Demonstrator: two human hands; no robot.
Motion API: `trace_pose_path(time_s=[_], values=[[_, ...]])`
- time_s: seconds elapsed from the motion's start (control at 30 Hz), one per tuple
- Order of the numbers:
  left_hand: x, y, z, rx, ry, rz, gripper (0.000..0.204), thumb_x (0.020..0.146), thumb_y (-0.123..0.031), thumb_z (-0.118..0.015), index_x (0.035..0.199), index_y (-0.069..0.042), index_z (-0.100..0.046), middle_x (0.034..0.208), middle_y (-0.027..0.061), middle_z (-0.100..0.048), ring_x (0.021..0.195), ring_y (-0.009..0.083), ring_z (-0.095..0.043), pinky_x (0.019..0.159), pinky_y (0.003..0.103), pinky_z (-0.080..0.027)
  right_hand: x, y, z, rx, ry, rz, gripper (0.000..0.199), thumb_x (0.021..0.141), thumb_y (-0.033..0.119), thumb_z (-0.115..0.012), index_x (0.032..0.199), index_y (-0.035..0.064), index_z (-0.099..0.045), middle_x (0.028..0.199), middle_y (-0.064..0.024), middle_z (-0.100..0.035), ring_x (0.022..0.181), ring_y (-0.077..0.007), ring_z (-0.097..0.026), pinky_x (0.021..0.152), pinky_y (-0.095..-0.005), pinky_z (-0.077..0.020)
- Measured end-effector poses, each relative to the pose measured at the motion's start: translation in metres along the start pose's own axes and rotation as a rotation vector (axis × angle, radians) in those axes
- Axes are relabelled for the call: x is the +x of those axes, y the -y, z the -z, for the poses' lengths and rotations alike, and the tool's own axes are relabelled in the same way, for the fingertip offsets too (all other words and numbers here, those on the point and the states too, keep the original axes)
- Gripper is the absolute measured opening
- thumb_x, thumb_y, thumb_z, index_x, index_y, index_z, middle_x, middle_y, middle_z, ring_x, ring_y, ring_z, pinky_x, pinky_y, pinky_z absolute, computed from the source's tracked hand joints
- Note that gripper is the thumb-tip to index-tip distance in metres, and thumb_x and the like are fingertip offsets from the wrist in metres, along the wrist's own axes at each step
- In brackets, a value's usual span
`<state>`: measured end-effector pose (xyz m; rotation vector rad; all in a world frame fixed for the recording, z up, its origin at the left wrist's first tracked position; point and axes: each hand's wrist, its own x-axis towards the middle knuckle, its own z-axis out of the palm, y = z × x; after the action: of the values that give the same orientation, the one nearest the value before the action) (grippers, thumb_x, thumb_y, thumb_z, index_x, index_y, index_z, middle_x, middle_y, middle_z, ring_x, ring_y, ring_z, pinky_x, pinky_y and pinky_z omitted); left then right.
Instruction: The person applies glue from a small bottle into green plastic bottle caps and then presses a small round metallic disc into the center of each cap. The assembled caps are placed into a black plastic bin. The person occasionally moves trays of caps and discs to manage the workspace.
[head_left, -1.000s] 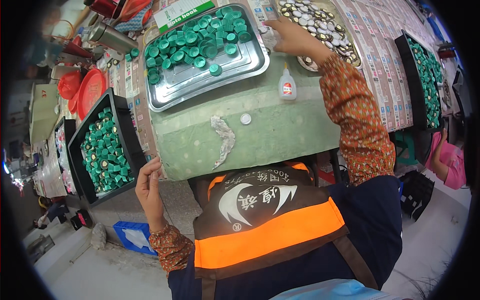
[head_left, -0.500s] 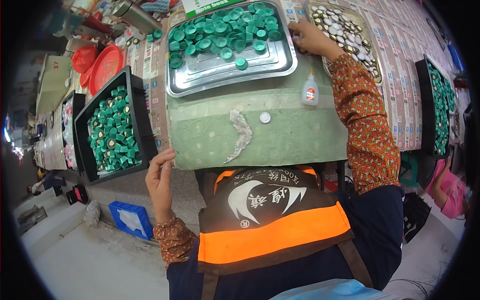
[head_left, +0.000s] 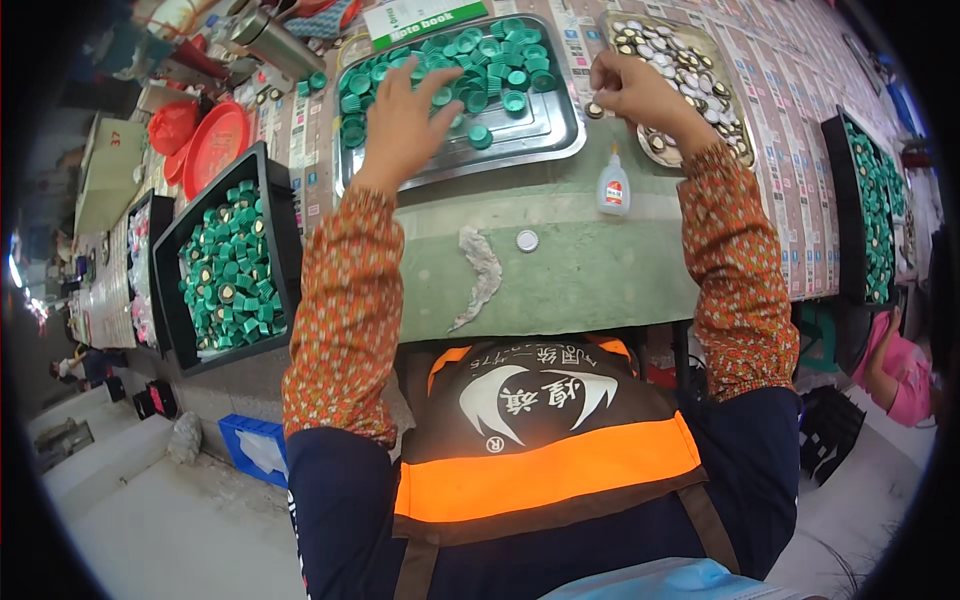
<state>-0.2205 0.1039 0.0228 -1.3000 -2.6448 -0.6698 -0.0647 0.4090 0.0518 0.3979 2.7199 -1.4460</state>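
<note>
My left hand [head_left: 408, 122] is open, its fingers spread over the green ribbed caps [head_left: 478, 90] heaped in a shiny metal tray [head_left: 520, 150]. Between that tray and a second one, my right hand [head_left: 645, 95] has its fingers bent together. A small dark-and-gold round disc [head_left: 594, 110] shows at its fingertips, seemingly pinched. The second tray [head_left: 745, 150] holds many white and dark-gold discs [head_left: 690, 75]. A white glue bottle [head_left: 613, 188] with an orange nozzle sits below my right hand. One white round disc [head_left: 527, 240] and a crumpled whitish strip [head_left: 480, 275] lie on the green mat [head_left: 600, 280].
A black crate [head_left: 275, 190] of green caps stands at the left, and another black crate [head_left: 850, 230] at the right. Behind the left crate are a red basin [head_left: 220, 140] and a steel flask [head_left: 275, 45]. A notebook [head_left: 420, 20] lies beyond the cap tray.
My left hand has risen from beside the mat's near-left edge to over the caps in the tray. The right hand has shifted slightly right and nearer, and a disc now shows at its fingertips.
</note>
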Motion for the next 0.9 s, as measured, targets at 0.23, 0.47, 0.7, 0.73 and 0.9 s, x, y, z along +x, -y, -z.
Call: trace_pose_path(time_s=[0.23, 0.47, 0.7, 0.73, 0.9], values=[[0.032, 0.001, -0.038, 0.063, 0.121, 0.12, 0.071, 0.087, -0.07, -0.063, 0.148, -0.038, -0.047, 0.166, 0.0188, -0.022, 0.153, 0.0507, -0.01, 0.109, 0.081, -0.01, -0.108, 0.03, -0.077, -0.077, 0.05, 0.344, 0.018, 0.088, 0.01, -0.067, 0.103, 0.0047, -0.058, 0.084, -0.0099, -0.059, 0.071, -0.0183, -0.06, 0.067, -0.0333, -0.0499], [-0.014, -0.064, -0.011, 0.135, 0.121, -0.278, 0.065, 0.077, -0.052, -0.081, 0.134, -0.034, -0.057, 0.165, 0.0044, -0.027, 0.156, 0.0373, -0.013, 0.113, 0.076, -0.011, -0.055, 0.001, -0.067, -0.186, -0.41, 0.093, 0.035, 0.089, 0.014, -0.059, 0.122, 0.0043, -0.055, 0.089, -0.0217, -0.066, 0.079, -0.0373, -0.068, 0.076, -0.0445, -0.0533], [-0.015, -0.063, -0.009, 0.201, 0.024, -0.405, 0.033, 0.083, -0.03, -0.079, 0.113, -0.023, -0.068, 0.152, 0.002, -0.05, 0.147, 0.0303, -0.037, 0.116, 0.064, -0.023, -0.021, 0.015, -0.048, 0.495, -0.211, -0.125, 0.035, 0.088, 0.006, -0.051, 0.122, 0.001, -0.058, 0.078, -0.0097, -0.063, 0.062, -0.0145, -0.063, 0.047, -0.0283, -0.0477], [-0.011, -0.064, -0.003, 0.163, 0.012, -0.404, 0.031, 0.084, -0.029, -0.078, 0.113, -0.022, -0.068, 0.15, 0.0025, -0.052, 0.145, 0.0315, -0.041, 0.115, 0.062, -0.025, -0.018, 0.018, -0.043, 0.529, -0.204, -0.096, 0.034, 0.087, 0.007, -0.053, 0.12, 0.0009, -0.058, 0.081, -0.0114, -0.064, 0.063, -0.0168, -0.065, 0.047, -0.0293, -0.0486], [0.007, -0.055, 0.035, 0.061, -0.019, -0.422, 0.025, 0.087, -0.01, -0.07, 0.111, -0.014, -0.066, 0.138, 0.0036, -0.062, 0.129, 0.0328, -0.056, 0.105, 0.043, -0.044, 0.002, 0.04, -0.017, 0.664, -0.071, -0.048, 0.046, 0.088, 0.007, -0.055, 0.132, -0.0063, -0.05, 0.094, -0.0189, -0.068, 0.076, -0.0235, -0.071, 0.063, -0.0344, -0.0598]])
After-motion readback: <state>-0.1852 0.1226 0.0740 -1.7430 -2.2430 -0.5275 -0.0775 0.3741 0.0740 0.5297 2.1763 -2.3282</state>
